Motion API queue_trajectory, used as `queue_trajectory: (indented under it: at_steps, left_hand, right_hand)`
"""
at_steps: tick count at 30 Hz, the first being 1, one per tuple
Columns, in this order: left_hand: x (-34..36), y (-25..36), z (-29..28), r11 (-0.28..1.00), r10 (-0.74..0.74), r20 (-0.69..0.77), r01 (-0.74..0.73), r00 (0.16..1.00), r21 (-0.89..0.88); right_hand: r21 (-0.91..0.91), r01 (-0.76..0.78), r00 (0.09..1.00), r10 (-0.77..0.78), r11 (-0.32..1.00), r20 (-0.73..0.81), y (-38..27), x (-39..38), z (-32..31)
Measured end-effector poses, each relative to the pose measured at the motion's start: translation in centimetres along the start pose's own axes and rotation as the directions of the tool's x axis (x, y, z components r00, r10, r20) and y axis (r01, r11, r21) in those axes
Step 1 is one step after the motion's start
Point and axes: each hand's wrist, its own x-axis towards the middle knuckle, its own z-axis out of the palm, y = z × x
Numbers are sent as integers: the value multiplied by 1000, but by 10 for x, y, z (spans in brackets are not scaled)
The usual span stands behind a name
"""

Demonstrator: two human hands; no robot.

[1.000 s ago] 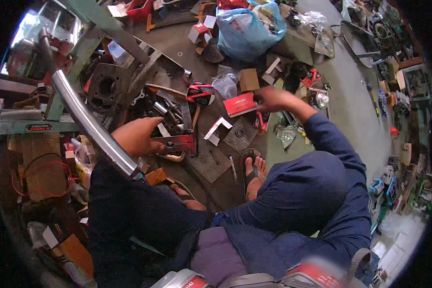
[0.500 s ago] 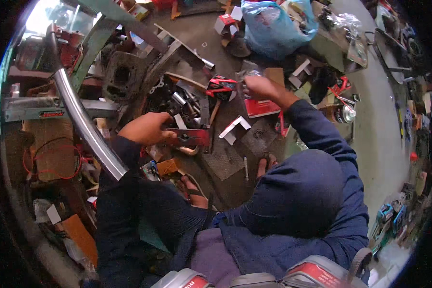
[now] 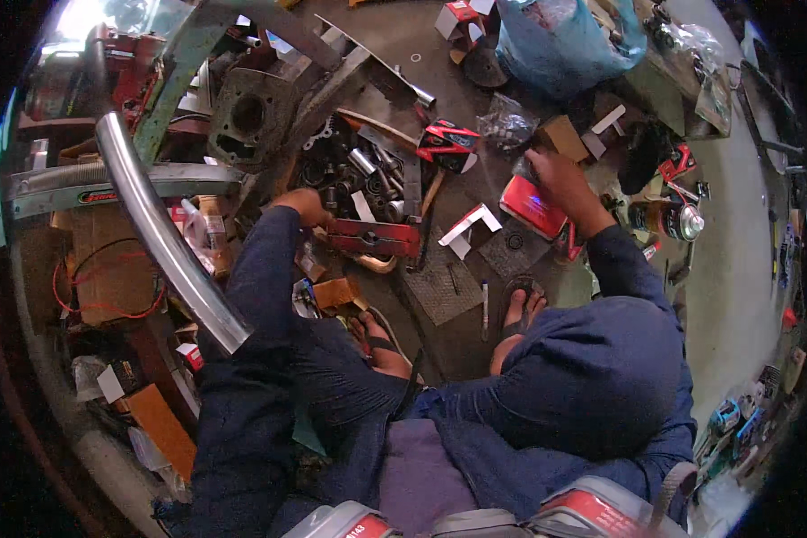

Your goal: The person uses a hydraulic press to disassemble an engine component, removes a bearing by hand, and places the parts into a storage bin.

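My left hand (image 3: 307,208) has curled fingers at the left end of a red metal piece (image 3: 373,237), partly hidden by that hand and sleeve, along the near side of a pile of sockets and metal parts (image 3: 364,172). My right hand (image 3: 556,181) is closed at the far end of a red box (image 3: 531,210), with something small and greyish at its fingertips that I cannot make out. Left of that hand lie a black-and-red package (image 3: 448,143) and a crumpled clear bag (image 3: 507,121). A white folded card (image 3: 471,229) lies between my hands.
A curved chrome tube (image 3: 166,229) crosses the left side, near a green frame (image 3: 175,76) and an engine cylinder (image 3: 251,108). A blue bag (image 3: 565,45) sits at the top. A spray can (image 3: 668,220) lies at the right, a marker (image 3: 484,309) by my right foot.
The view has shifted, sliding the scene rightward. My right hand has moved from the red box's right end to its far end, and the box now lies more diagonally.
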Motion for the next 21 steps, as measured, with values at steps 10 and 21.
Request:
queue_trajectory:
  at_steps: [10,21]
  left_hand:
    - [103,-65,55,959,-266,-473,180,840,-219]
    - [83,89,-26,885,228,-958,-447,172,130]
  right_hand:
    - [-38,-188,972,191,982,139,-22,-19,-27]
    - [260,52,951,32,964,-308,-58,-60,-44]
